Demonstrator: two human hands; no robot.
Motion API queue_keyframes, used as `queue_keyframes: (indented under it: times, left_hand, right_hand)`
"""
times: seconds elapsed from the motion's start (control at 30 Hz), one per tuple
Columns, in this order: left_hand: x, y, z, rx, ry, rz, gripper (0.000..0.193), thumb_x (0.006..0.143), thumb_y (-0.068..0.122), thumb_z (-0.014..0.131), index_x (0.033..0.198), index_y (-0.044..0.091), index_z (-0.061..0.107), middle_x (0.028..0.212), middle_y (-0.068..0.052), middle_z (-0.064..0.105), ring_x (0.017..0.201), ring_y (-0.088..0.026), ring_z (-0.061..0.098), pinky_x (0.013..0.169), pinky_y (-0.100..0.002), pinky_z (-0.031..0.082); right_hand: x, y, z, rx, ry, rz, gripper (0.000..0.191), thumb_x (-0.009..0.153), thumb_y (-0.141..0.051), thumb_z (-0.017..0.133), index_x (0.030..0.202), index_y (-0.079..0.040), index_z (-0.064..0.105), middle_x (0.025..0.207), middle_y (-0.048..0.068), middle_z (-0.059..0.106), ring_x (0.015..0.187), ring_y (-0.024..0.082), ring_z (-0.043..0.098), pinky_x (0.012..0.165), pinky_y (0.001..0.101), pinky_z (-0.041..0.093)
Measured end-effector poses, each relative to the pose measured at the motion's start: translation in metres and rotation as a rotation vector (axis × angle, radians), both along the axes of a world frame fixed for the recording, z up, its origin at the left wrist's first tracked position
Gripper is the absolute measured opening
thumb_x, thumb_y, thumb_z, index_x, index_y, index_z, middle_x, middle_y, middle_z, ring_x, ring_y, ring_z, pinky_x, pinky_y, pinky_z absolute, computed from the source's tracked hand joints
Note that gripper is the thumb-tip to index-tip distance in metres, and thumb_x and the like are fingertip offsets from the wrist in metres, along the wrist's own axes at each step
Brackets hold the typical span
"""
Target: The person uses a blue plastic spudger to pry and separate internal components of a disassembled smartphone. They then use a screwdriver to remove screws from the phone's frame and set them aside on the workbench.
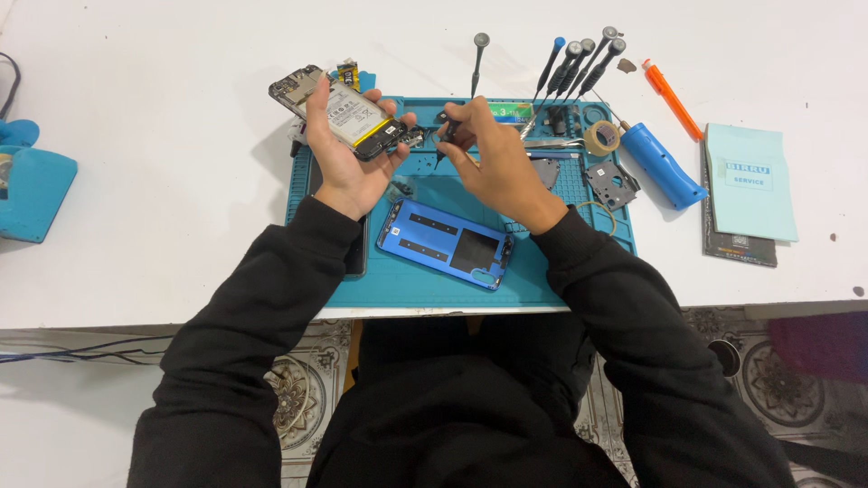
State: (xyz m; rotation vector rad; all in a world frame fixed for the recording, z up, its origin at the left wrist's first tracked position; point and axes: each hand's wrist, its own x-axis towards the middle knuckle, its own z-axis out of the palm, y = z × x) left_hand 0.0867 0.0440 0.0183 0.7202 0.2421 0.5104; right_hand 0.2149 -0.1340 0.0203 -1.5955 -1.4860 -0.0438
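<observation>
My left hand point(342, 154) holds an opened phone point(339, 110) with its back off, battery and black frame facing up, above the left part of the teal work mat point(407, 280). My right hand point(493, 161) hovers beside it over the mat's middle, fingers pinched on a small dark part point(447, 126) near the phone's lower corner. The blue back cover point(445, 242) lies inner side up on the mat just in front of both hands.
Several screwdrivers point(579, 63) stand at the mat's far edge. A roll of tape point(600, 137), metal shield plates point(611, 181), a blue electric driver point(663, 166), an orange tool point(671, 98) and a green booklet point(750, 181) lie right. A blue object point(27, 185) sits far left.
</observation>
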Motion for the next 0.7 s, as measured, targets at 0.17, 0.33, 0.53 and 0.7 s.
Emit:
queue_keyframes:
  times: [0.17,0.33,0.53,0.7]
  left_hand:
    - [0.001,0.001,-0.002,-0.015,-0.021,-0.016,0.07,0.085,0.073,0.055,0.114,0.01,0.057,0.096,-0.006,0.066,0.099,-0.026,0.071,0.066,-0.034,0.056]
    - [0.003,0.002,-0.003,-0.039,-0.035,-0.031,0.066,0.087,0.068,0.057,0.114,0.008,0.056,0.097,-0.008,0.065,0.099,-0.027,0.07,0.068,-0.035,0.057]
    - [0.006,-0.004,-0.001,0.046,-0.045,-0.105,0.062,0.093,0.052,0.054,0.135,0.006,0.053,0.103,-0.012,0.066,0.1,-0.027,0.072,0.072,-0.034,0.06]
    - [0.004,-0.009,0.003,0.197,-0.058,-0.21,0.065,0.096,0.042,0.054,0.149,0.006,0.047,0.106,-0.01,0.066,0.1,-0.027,0.072,0.074,-0.035,0.062]
  right_hand:
    - [0.0,0.001,-0.001,0.004,-0.02,-0.025,0.039,0.099,0.001,0.072,0.127,0.002,0.045,0.108,0.017,0.074,0.095,0.026,0.077,0.081,0.0338,0.062]
    - [0.005,-0.002,0.002,0.116,-0.034,-0.043,0.038,0.102,0.002,0.069,0.129,0.002,0.043,0.109,0.017,0.074,0.097,0.024,0.077,0.083,0.0339,0.063]
    - [0.018,-0.014,0.007,0.37,0.207,-0.063,0.041,0.11,0.002,0.067,0.134,-0.003,0.033,0.117,0.018,0.073,0.104,0.02,0.076,0.091,0.0321,0.062]
    - [0.018,-0.017,0.008,0.403,0.405,0.017,0.044,0.112,0.0,0.066,0.134,-0.007,0.029,0.12,0.019,0.072,0.111,0.022,0.075,0.096,0.032,0.06]
